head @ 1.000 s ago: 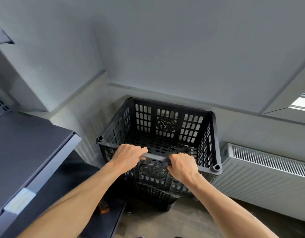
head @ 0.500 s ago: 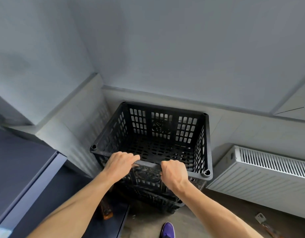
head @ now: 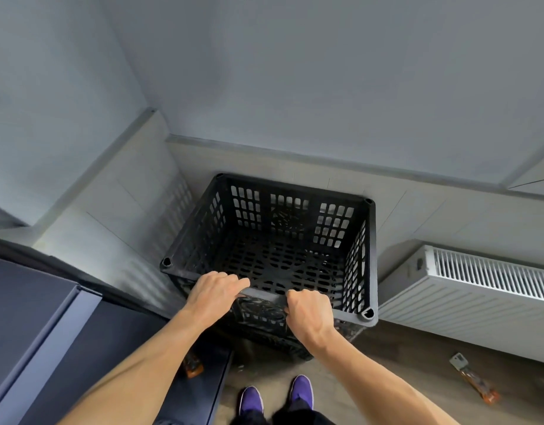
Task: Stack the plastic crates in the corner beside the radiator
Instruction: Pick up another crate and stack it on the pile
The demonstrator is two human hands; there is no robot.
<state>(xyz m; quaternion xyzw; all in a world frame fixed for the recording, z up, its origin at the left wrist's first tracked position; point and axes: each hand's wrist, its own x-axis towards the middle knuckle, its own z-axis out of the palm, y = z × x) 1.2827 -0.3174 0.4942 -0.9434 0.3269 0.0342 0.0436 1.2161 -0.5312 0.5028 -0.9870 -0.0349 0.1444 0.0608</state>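
Observation:
A black slotted plastic crate (head: 290,231) stands in the corner, on top of another black crate (head: 283,342) whose wall shows below its near rim. Both my hands grip the upper crate's near rim. My left hand (head: 215,294) curls over the rim left of the middle. My right hand (head: 309,311) curls over it to the right. The upper crate holds nothing. A white radiator (head: 467,286) runs along the wall just right of the stack.
A dark grey cabinet (head: 44,317) stands at my left, close to the crates. An orange-handled tool (head: 474,378) lies on the brown floor at the right; another orange item (head: 192,366) lies by the cabinet. My purple shoes (head: 277,397) stand just before the stack.
The view has tipped downward and the crate sits lower in the frame, near the wall corner. My hands keep the same grip on its near rim. My shoes have come into view.

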